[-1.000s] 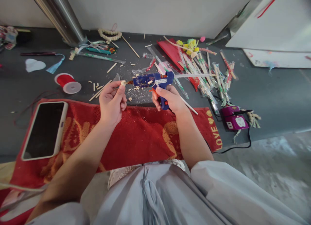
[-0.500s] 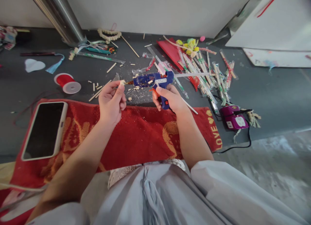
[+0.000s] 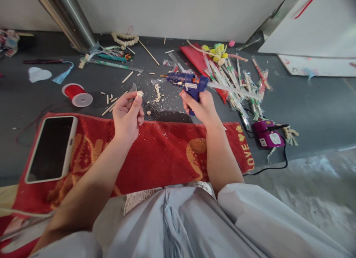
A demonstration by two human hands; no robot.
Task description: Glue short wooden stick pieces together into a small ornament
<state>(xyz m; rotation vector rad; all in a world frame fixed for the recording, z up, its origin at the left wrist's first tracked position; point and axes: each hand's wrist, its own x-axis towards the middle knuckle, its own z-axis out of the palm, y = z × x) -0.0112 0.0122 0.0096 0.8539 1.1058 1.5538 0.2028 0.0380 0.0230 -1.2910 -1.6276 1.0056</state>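
Observation:
My right hand point(image 3: 201, 105) is wrapped round the handle of a blue glue gun point(image 3: 183, 80), its nozzle pointing left and a clear glue stick point(image 3: 230, 89) jutting from its back. Between the thumb and fingers of my left hand point(image 3: 128, 111) is a small cream-coloured piece point(image 3: 139, 94), too small to make out in full. The nozzle is up and to the right of that piece, apart from it. Cream bits point(image 3: 157, 92) and crumbs lie on the dark table between my hands. Below both hands a red towel point(image 3: 164, 154) is spread along the table's near edge.
A phone point(image 3: 51, 148) lies on the towel's left end, with a spool of red ribbon point(image 3: 78, 95) beyond it. Wrapped sticks point(image 3: 233, 83) are heaped at right, near a purple box point(image 3: 267, 133) with a black cord. A metal post point(image 3: 73, 22) stands at back left.
My right hand has drawn the glue gun up and right, away from the piece in my left hand. Cream bits on the table now show where the gun was. My left hand has stayed put.

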